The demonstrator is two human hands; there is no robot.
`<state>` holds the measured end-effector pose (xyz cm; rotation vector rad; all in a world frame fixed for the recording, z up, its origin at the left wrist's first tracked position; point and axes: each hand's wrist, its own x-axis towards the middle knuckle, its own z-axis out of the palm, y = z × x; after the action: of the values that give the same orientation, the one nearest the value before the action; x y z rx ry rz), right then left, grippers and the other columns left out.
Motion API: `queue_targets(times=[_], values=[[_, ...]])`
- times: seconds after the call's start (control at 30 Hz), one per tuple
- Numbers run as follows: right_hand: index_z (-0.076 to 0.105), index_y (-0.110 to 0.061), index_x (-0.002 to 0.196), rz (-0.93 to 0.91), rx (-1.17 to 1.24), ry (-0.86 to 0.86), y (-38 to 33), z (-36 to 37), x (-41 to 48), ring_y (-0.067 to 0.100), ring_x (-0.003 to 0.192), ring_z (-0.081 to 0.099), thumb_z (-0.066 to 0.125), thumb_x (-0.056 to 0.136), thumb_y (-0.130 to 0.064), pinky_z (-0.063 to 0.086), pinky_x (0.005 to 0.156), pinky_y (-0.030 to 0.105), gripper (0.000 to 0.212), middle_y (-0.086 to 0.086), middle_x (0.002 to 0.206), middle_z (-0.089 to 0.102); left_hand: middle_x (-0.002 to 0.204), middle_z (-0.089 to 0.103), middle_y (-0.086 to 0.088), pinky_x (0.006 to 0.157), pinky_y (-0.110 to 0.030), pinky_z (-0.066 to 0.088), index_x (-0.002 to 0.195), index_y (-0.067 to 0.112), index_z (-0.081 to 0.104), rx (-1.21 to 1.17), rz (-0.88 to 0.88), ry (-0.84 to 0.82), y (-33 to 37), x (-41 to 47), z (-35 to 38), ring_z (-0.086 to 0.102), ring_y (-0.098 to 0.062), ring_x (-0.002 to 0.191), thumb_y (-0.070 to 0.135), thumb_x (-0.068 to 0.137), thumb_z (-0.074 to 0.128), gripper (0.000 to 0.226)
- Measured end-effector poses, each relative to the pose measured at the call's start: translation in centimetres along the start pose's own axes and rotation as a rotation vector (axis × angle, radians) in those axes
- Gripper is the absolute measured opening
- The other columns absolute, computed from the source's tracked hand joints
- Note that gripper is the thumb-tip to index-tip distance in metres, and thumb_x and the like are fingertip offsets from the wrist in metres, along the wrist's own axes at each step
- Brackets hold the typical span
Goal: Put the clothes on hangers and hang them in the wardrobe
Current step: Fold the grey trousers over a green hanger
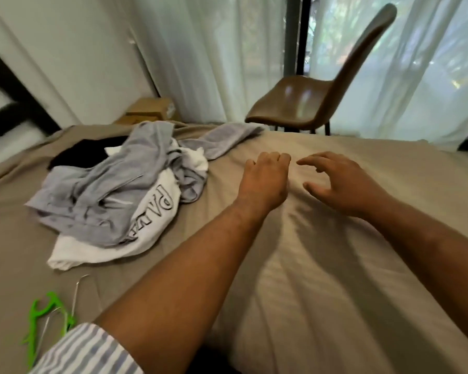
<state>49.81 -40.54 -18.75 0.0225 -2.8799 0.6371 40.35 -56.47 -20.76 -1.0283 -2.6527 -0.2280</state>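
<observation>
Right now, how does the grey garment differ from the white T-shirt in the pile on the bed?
The grey garment lies on top, while the white T-shirt lies beneath it, partly covered. The grey garment looks plain, whereas the white T-shirt bears outlined dark lettering. Both lie crumpled on the bed, and neither is hung yet.
</observation>
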Motion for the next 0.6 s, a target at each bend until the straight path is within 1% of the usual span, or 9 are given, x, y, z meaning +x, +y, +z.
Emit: queue_targets(times=[0.1,0.23,0.3,0.37,0.43,0.5,0.53,0.6], values=[[0.059,-0.030,0.137,-0.054,0.009,0.020,-4.1,1.7,-0.6,0.020,0.119,0.056,0.072,0.090,-0.027,0.045,0.106,0.039,0.049,0.001,0.139,0.057,0.125,0.062,-0.002,0.092,-0.045,0.045,0.128,0.022,0.056,0.062,-0.050,0.041,-3.8,-3.8,-1.5,0.055,-0.025,0.117,0.025,0.094,0.053,0.034],[0.061,-0.027,0.135,-0.113,0.055,0.062,-8.5,3.1,-1.8,0.021,0.117,0.057,0.073,0.089,-0.027,0.044,0.103,0.035,0.048,0.001,0.138,0.058,0.129,0.062,-0.006,0.097,-0.048,0.043,0.129,0.021,0.056,0.136,-0.141,0.042,-7.2,-7.6,-3.3,0.053,-0.028,0.122,0.023,0.094,0.052,0.035],[0.062,-0.026,0.134,-0.142,0.072,0.070,-9.9,3.5,-2.6,0.021,0.116,0.058,0.073,0.088,-0.028,0.044,0.103,0.033,0.047,0.001,0.136,0.059,0.124,0.063,-0.005,0.094,-0.047,0.045,0.127,0.022,0.057,0.150,-0.197,0.050,-8.7,-9.2,-3.6,0.056,-0.028,0.118,0.025,0.094,0.052,0.034],[0.063,-0.028,0.133,-0.157,0.083,0.067,-10.8,3.7,-3.5,0.020,0.115,0.058,0.072,0.088,-0.029,0.046,0.103,0.035,0.045,0.001,0.135,0.059,0.118,0.065,-0.005,0.091,-0.045,0.048,0.119,0.020,0.060,0.147,-0.297,0.066,-10.5,-10.7,-3.7,0.059,-0.029,0.112,0.026,0.094,0.051,0.027],[0.062,-0.029,0.133,-0.178,0.084,0.063,-11.6,3.5,-4.7,0.017,0.112,0.058,0.071,0.089,-0.030,0.048,0.101,0.036,0.045,-0.001,0.133,0.059,0.120,0.064,-0.007,0.091,-0.045,0.049,0.118,0.018,0.059,0.162,-0.436,0.078,-12.9,-12.6,-3.9,0.059,-0.030,0.113,0.024,0.094,0.052,0.026],[0.062,-0.030,0.134,-0.204,0.079,0.054,-11.9,3.2,-6.1,0.013,0.112,0.057,0.070,0.090,-0.030,0.047,0.100,0.033,0.045,-0.005,0.133,0.058,0.126,0.057,-0.009,0.094,-0.047,0.047,0.125,0.017,0.054,0.202,-0.600,0.076,-15.7,-14.7,-4.2,0.054,-0.031,0.120,0.022,0.094,0.054,0.031],[0.061,-0.031,0.135,-0.213,0.075,0.046,-11.8,3.2,-6.7,0.011,0.113,0.056,0.070,0.091,-0.031,0.045,0.100,0.029,0.045,-0.007,0.134,0.057,0.130,0.053,-0.010,0.096,-0.048,0.046,0.128,0.016,0.052,0.239,-0.679,0.056,-17.3,-15.7,-4.2,0.051,-0.031,0.123,0.025,0.095,0.056,0.035],[0.060,-0.032,0.135,-0.224,0.072,0.037,-11.5,3.1,-7.8,0.009,0.115,0.055,0.069,0.092,-0.032,0.044,0.100,0.026,0.044,-0.010,0.135,0.056,0.138,0.046,-0.012,0.102,-0.050,0.043,0.136,0.016,0.047,0.325,-0.802,-0.044,-20.1,-17.6,-4.1,0.044,-0.032,0.129,0.036,0.093,0.061,0.049]])
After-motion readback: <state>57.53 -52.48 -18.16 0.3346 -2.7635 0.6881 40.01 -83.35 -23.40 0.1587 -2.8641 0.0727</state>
